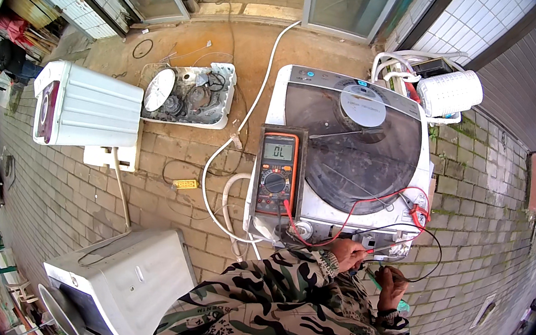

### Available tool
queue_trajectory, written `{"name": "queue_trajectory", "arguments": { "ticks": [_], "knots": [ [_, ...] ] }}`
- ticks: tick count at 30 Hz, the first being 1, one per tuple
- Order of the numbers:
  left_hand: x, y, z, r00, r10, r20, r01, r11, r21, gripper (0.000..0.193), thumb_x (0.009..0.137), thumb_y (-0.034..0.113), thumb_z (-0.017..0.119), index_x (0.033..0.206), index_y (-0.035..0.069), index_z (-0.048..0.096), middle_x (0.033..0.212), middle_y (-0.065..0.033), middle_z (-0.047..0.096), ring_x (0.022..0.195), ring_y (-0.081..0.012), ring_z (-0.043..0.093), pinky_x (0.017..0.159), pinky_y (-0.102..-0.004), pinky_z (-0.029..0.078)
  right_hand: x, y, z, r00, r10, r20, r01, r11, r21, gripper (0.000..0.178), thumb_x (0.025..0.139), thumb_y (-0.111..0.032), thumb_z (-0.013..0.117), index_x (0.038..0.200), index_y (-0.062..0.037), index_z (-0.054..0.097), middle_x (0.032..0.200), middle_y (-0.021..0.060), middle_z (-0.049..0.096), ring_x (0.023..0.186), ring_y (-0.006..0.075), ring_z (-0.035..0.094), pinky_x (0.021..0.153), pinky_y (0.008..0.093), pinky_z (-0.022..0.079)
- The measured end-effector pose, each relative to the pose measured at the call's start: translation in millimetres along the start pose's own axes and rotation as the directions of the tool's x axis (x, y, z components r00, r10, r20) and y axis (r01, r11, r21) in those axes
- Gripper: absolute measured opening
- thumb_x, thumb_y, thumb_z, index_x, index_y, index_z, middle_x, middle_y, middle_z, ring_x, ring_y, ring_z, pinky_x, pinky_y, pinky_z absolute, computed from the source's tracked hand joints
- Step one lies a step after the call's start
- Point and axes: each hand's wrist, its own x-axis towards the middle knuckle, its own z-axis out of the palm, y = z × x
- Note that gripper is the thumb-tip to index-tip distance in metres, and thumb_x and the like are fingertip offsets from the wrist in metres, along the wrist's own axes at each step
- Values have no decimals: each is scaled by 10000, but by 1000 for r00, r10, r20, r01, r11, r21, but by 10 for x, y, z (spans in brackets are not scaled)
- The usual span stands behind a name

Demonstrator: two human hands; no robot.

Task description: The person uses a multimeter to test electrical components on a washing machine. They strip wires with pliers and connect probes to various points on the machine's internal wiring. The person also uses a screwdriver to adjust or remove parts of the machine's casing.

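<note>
My left hand (347, 254) is closed at the near edge of the top-load washing machine (409, 147), around a thin rod with a red end (370, 251). Just below and to its right, my right hand (391, 286) is closed on a slim green thing (373, 279); its kind is hard to tell. A black test lead (439, 247) loops round to the right hand. On the washer's left side rests an orange and grey multimeter (274, 175), its display lit. From it the red test lead (353, 209) runs across the washer top to near an exposed panel (388, 241).
A second white machine (120, 284) stands at the left, with a white tub (91, 100) beyond it. Farther back, a white tray (230, 104) holds motor parts. A white hose (264, 89) crosses the paving. A white basket (453, 92) stands at the right.
</note>
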Motion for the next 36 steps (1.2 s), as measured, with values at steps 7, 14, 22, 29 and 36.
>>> {"name": "queue_trajectory", "arguments": {
  "ticks": [7,14,22,29,36],
  "knots": [
    [60,-68,-15,986,161,51,-168,935,313,159,949,139,653,900,4,721,666,-76,659,608,-185,657,564,-354,489,-38,-43,34,1000,-10,15,10,1000,6,287,987,-172,656,1118,82,634,915,156,714,836,228,727,755,339,613],
    [-14,34,-42,959,223,172,-275,879,391,138,891,187,702,896,56,741,676,-127,633,612,-280,623,578,-411,454,-25,-389,166,964,197,179,-230,955,188,250,980,-143,636,1148,41,614,961,152,722,846,234,722,780,375,607],
    [-20,-69,19,966,176,189,-243,865,439,138,885,191,702,895,60,741,804,-159,680,770,-356,673,676,-448,497,-22,-386,186,943,287,169,-326,900,291,251,975,-176,670,1121,20,614,951,176,726,849,296,754,731,405,644],
    [11,-65,-35,969,166,183,-236,845,480,162,905,217,698,941,69,753,835,-154,704,771,-356,687,669,-439,533,56,-436,201,924,342,173,-379,881,284,251,982,-185,660,1000,66,652,945,184,715,892,295,748,773,390,628],
    [-20,71,-86,958,208,196,-273,867,416,174,878,170,750,999,45,759,827,-155,708,759,-338,690,665,-409,536,66,-431,222,920,341,190,-390,837,383,163,996,-142,637,1048,12,655,942,164,728,851,286,751,771,410,639]
  ]
}}
